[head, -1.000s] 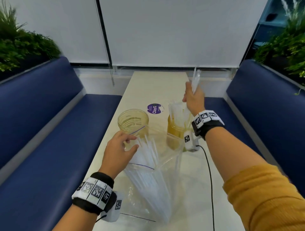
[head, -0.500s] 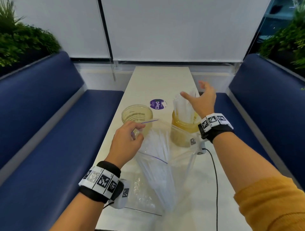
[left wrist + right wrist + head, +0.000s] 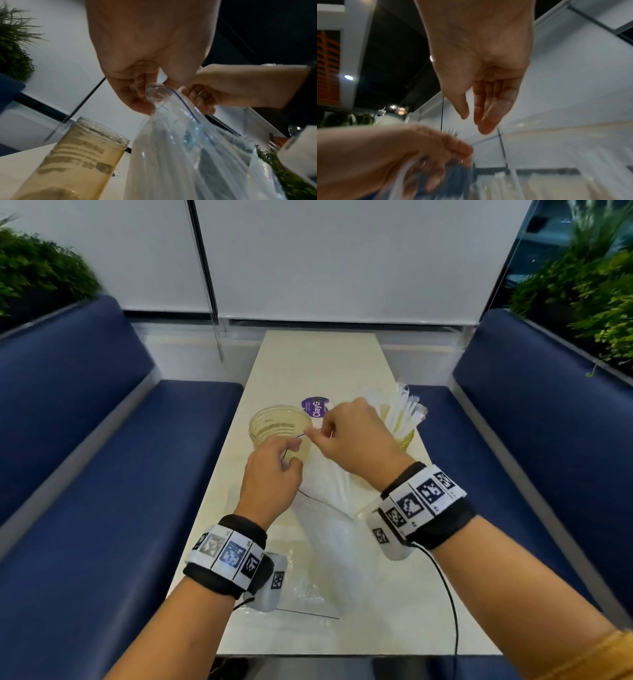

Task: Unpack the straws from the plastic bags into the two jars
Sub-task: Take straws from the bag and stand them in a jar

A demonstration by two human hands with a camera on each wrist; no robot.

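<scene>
Head view: the left hand [image 3: 270, 474] pinches the rim of a plastic bag [image 3: 337, 529] of straws; the right hand [image 3: 352, 436] pinches the opposite rim, between two jars.

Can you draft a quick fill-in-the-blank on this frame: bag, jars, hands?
1. The left hand pinches the top edge of the plastic bag, which holds white ____.
2. The right-side jar already holds straws, while the left-side jar is ____.
3. The sticker on the table between the jars is coloured ____.
4. The right hand is at the bag's ____.

Missing words: straws; empty; purple; opening
</scene>
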